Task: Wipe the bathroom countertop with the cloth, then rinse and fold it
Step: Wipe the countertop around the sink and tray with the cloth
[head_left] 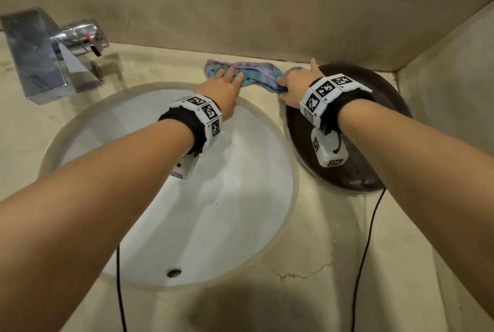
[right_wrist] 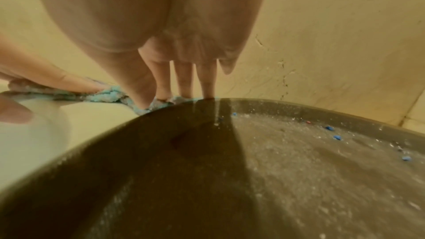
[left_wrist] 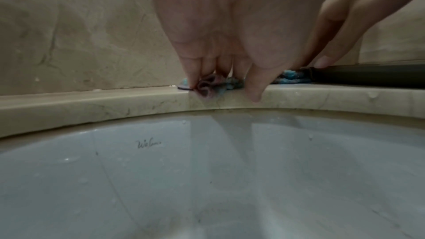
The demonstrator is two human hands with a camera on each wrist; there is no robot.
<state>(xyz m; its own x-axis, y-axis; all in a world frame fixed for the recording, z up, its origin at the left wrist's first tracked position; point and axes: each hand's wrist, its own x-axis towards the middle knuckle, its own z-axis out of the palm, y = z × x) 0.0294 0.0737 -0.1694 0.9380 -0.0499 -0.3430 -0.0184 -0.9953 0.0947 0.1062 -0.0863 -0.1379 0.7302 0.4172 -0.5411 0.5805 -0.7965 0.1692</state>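
A teal and purple cloth lies bunched in a strip on the beige countertop, behind the sink and close to the wall. My left hand rests on the cloth's left part with straight fingers. In the left wrist view its fingertips touch a fold of the cloth, and the thumb hangs over the counter's edge. My right hand presses the cloth's right end beside a dark plate. Seen from the right wrist, the thumb and straight fingers stand on the cloth.
A white oval sink is set into the counter below my left wrist. A chrome faucet stands at the back left. The dark brown round plate with crumbs lies under my right wrist. Walls close off the back and right. Black cables hang from both wrists.
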